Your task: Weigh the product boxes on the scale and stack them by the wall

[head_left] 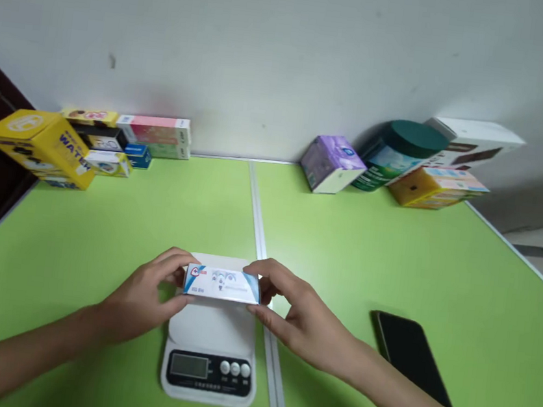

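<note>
A small white and blue box (223, 284) with a red cross mark is held level between my two hands. My left hand (146, 294) pinches its left end, thumb at the near edge and fingers at the far edge. At the other end, my right hand (293, 307) grips it in the same way. Beneath the box is a white digital kitchen scale (212, 331), its far part partly hidden by the box. The scale's display looks blank, with round buttons beside it. Whether the box touches the scale's platform I cannot tell.
A dark phone (411, 350) lies right of the scale, partly under my right forearm. Along the wall stand a yellow box (42, 148), a pink and green box (156, 135), a purple box (332, 165), a green jar (394, 155) and a white box (475, 138). A metal strip (258, 212) crosses the green table.
</note>
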Available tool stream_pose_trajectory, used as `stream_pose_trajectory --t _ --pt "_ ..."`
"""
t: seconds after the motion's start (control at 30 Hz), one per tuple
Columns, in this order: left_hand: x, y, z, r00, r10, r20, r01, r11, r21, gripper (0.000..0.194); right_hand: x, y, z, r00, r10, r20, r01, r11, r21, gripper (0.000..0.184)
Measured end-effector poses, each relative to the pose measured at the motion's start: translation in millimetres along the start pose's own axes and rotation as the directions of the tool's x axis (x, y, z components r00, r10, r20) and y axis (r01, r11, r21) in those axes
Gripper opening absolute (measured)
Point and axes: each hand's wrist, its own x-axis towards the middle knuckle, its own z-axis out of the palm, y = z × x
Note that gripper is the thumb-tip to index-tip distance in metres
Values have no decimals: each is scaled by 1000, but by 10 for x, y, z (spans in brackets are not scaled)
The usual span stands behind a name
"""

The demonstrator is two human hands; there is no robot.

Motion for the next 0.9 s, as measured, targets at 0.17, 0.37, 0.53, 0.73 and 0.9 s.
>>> stream_pose_trajectory --t 0.17,0.37,0.53,0.73,0.9 --pt "-130 -217 -58 999 -34 -19 35 999 36 76 38 -25 146 998 58 17 -52 972 -231 50" --pt "-58 -307 -87 998 54 19 -54 998 21 66 170 -154 205 991 121 55 -94 930 -356 32" --pt "151 -424 -222 983 146 -114 -152 987 -45 33 583 -284 268 1000 -7 14 12 922 -387 24" --pt "242 -838 -518 835 -17 -550 -118 971 -209 58 1529 -208 457 993 -51 -110 18 959 -283 28" --pt "432 -1095 -787 758 -34 -651 -93 983 -159 80 2613 -227 814 955 -191 -229 136 962 -235 32"
